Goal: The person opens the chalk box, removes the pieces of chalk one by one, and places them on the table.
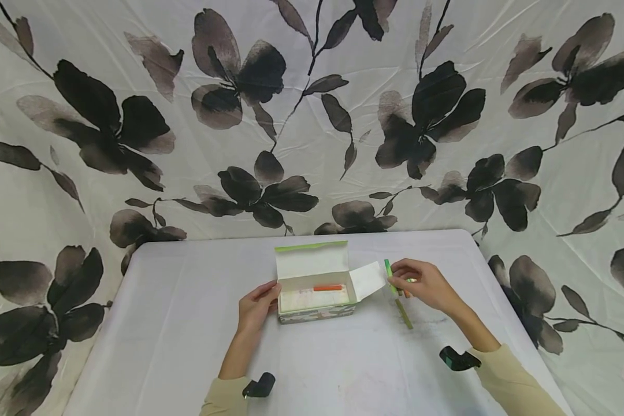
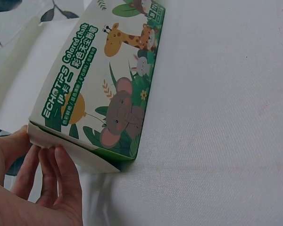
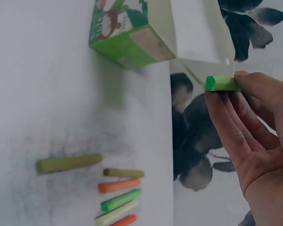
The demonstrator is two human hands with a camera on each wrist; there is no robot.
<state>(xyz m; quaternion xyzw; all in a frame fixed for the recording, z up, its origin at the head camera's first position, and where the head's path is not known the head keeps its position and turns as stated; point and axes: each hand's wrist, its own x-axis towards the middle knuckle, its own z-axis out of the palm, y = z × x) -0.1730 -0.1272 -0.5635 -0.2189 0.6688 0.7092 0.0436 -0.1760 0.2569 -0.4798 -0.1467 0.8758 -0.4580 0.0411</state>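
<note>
Looking at an ECHOTIPS colored chalk box (image 1: 317, 315) on a white tablecloth (image 1: 343, 370), printed face toward the person. Standing open — lid (image 1: 312, 259) raised along the far side, right end flap (image 1: 368, 281) swung outward. Can see one orange chalk stick (image 1: 327, 288) in it, lying lengthwise in the right half.

With left hand (image 1: 256, 306), pinching the box's left end between thumb and fingertips. With right hand (image 1: 426, 283), gripping a green chalk stick (image 3: 221, 84) between thumb and fingers, held up off the cloth, just right of the box's right flap.

On the cloth right of the box: one olive chalk stick (image 3: 68, 163) set apart on a gray smudge (image 3: 56, 141), closer to the person than a loose row — second olive stick (image 3: 124, 173), orange stick (image 3: 119, 185), bright green stick (image 3: 121, 200), pale yellow-green stick (image 3: 116, 213), red-orange stick (image 3: 125, 220). Mostly hidden by right hand in the head view. Behind the box: floral backdrop (image 1: 260, 193).
</note>
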